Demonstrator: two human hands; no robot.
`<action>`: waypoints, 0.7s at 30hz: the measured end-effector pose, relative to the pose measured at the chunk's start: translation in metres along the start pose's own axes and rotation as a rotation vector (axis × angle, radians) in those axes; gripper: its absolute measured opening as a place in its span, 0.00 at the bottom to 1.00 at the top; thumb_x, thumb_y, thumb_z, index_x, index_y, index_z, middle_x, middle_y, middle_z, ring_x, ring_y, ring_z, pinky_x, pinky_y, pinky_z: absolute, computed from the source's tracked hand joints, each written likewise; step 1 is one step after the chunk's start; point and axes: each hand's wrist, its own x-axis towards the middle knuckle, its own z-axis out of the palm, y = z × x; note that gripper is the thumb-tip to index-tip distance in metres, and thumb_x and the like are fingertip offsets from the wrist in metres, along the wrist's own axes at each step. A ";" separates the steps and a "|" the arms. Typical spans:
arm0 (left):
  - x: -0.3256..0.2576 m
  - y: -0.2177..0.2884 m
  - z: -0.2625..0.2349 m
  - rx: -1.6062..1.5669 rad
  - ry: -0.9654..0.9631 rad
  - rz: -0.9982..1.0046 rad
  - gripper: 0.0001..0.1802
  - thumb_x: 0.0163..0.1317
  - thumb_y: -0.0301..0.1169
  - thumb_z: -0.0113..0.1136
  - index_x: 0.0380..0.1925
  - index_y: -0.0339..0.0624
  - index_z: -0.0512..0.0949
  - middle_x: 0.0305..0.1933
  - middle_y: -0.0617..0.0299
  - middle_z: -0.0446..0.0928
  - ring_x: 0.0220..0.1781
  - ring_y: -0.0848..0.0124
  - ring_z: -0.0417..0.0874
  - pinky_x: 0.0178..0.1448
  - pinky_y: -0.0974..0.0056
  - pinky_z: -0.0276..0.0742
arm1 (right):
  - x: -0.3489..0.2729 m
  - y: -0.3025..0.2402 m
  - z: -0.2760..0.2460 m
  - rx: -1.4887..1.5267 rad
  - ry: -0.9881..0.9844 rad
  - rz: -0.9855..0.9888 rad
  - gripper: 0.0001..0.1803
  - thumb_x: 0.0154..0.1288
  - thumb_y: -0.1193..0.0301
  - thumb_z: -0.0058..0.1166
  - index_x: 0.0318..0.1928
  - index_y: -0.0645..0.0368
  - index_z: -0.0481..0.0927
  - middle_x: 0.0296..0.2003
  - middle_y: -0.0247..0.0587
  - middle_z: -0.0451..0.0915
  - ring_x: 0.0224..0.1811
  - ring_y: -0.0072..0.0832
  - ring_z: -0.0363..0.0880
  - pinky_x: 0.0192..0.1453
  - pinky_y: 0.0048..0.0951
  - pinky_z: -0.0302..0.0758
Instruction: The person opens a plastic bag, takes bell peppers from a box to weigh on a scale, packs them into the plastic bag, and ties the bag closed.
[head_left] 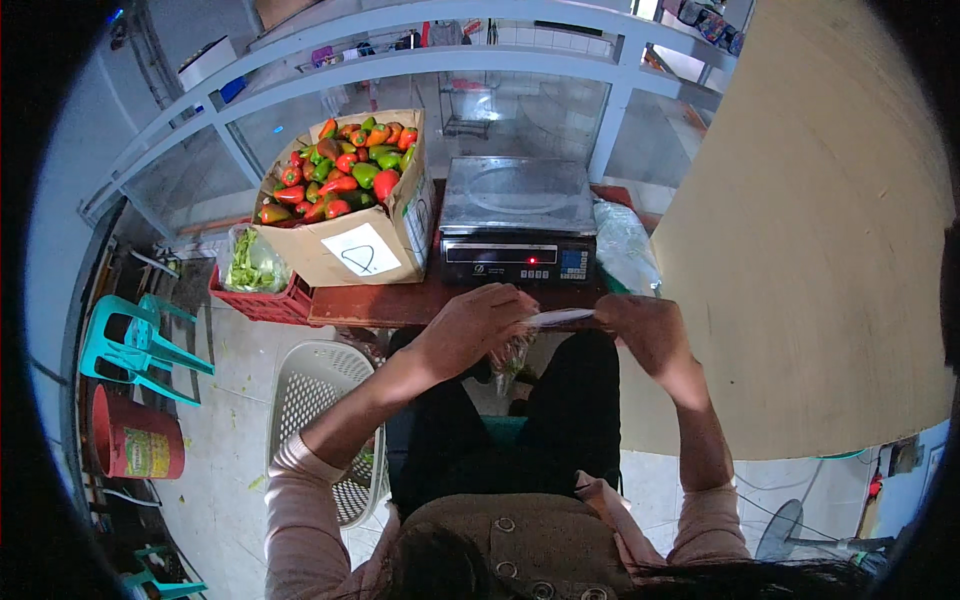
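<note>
My left hand (pixel 478 322) and my right hand (pixel 645 332) are raised above my lap, in front of the table. Between them a thin whitish strip (pixel 562 317) is drawn out sideways, each hand closed on one end. A clear plastic bag (pixel 514 362) hangs below my left fingers, its reddish and green contents too blurred to name. Just beyond my hands a digital scale (pixel 517 215) with a bare metal pan shows a small red light. Left of it stands a cardboard box (pixel 345 250) heaped with red and green peppers (pixel 340 172).
A red crate (pixel 262 300) with a bag of greens (pixel 252 262) sits left of the box. On the floor are a pale perforated basket (pixel 300 395), a teal stool (pixel 130 340) and a red bucket (pixel 135 435). Clear plastic (pixel 625 245) lies right of the scale, by a curved panel (pixel 800 250).
</note>
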 end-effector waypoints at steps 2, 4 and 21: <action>0.003 0.010 -0.007 -0.211 0.034 -0.111 0.12 0.53 0.27 0.53 0.39 0.39 0.73 0.38 0.58 0.70 0.39 0.63 0.73 0.43 0.62 0.72 | -0.006 0.005 -0.001 0.335 0.129 0.095 0.06 0.58 0.74 0.47 0.34 0.62 0.75 0.30 0.45 0.78 0.27 0.33 0.78 0.31 0.29 0.74; 0.014 0.020 -0.020 -0.349 -0.102 -0.159 0.14 0.53 0.28 0.54 0.41 0.39 0.72 0.35 0.57 0.71 0.38 0.64 0.74 0.42 0.62 0.71 | -0.010 0.013 -0.006 0.376 0.157 0.161 0.06 0.59 0.75 0.46 0.34 0.63 0.75 0.29 0.44 0.77 0.27 0.30 0.77 0.32 0.27 0.73; 0.076 -0.044 0.008 -0.238 0.512 -0.355 0.10 0.47 0.29 0.62 0.23 0.35 0.73 0.22 0.59 0.70 0.23 0.72 0.74 0.29 0.69 0.68 | 0.055 -0.011 0.134 1.743 0.278 0.363 0.10 0.66 0.62 0.42 0.34 0.54 0.70 0.16 0.23 0.62 0.15 0.11 0.53 0.17 0.18 0.48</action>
